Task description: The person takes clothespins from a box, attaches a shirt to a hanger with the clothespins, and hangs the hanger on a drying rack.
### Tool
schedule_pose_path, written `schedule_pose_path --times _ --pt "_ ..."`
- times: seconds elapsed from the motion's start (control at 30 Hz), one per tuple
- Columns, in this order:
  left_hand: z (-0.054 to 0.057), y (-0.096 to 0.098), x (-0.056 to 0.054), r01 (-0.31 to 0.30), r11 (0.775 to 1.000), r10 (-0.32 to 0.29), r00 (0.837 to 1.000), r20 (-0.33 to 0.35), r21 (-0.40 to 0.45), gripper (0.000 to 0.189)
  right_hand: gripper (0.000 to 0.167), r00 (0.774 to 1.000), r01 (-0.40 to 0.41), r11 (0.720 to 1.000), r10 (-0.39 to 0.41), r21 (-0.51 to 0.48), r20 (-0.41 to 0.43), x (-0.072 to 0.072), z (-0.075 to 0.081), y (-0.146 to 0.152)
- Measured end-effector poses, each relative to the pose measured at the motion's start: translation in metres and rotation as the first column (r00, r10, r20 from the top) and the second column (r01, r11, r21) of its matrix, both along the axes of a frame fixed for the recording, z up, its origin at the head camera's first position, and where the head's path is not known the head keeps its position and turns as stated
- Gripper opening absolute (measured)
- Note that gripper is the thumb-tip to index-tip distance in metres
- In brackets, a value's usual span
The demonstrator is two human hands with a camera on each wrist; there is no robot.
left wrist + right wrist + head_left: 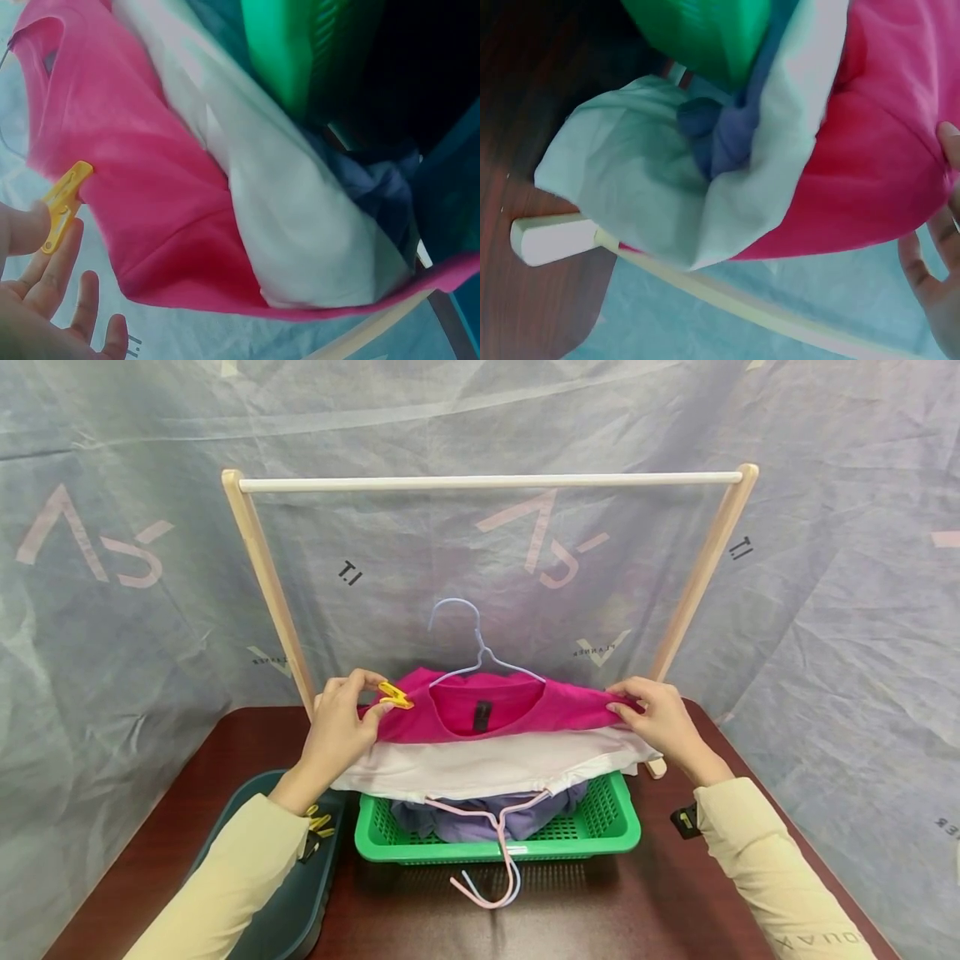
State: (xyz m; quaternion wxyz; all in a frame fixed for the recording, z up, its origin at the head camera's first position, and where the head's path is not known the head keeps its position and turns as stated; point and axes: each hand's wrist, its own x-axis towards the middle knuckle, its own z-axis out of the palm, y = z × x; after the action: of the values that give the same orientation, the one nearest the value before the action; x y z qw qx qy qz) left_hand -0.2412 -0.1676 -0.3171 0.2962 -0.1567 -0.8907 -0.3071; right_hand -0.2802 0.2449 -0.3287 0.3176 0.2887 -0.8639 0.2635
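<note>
a cream sleeve (232,868) lies nearest us; past it, our left hand (337,722) clamps a yellow clip (395,696) between thumb and finger, touching the pink shirt (517,697), and our right hand (667,722) pinches that shirt's opposite end. we see it on a blue hanger (483,652), against a white garment (480,768) draped over the green basket (592,847).

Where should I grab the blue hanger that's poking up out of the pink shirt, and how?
Probably best: pinch the blue hanger at its neck, just under the hook, coming from above. That part stands upright and bare above the pink shirt, while the sloping arms run down inside the collar, so they'd be harder to grab.
</note>
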Motion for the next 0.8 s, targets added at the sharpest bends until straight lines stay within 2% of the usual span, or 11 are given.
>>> schedule_pose_path --times 0.13,0.27,0.33,0.57,0.8 --pt "-0.001 0.0 -0.001 -0.005 1.0 0.006 1.0 0.022 -0.019 0.029 0.015 0.993 0.067 0.995 -0.06 0.071 -0.103 -0.001 -0.003 0.002" --pt "-0.001 0.0 -0.002 -0.012 0.999 0.013 0.999 0.031 -0.043 0.031 0.015 0.967 0.146 0.983 -0.119 0.111 -0.225 -0.002 -0.006 0.002" --pt "-0.001 0.0 -0.002 -0.016 0.998 0.018 0.999 0.034 -0.056 0.032 0.015 0.956 0.173 0.979 -0.14 0.107 -0.259 -0.002 -0.007 0.002" --pt "-0.004 -0.005 -0.002 -0.013 0.996 0.017 0.999 0.047 -0.085 0.037 0.014 0.946 0.213 0.973 -0.181 0.093 -0.268 -0.001 -0.007 0.002" --pt "-0.007 -0.022 0.006 -0.024 0.991 0.033 0.997 0.065 -0.132 0.037 0.013 0.947 0.218 0.972 -0.189 0.084 -0.26 -0.001 -0.008 0.001"
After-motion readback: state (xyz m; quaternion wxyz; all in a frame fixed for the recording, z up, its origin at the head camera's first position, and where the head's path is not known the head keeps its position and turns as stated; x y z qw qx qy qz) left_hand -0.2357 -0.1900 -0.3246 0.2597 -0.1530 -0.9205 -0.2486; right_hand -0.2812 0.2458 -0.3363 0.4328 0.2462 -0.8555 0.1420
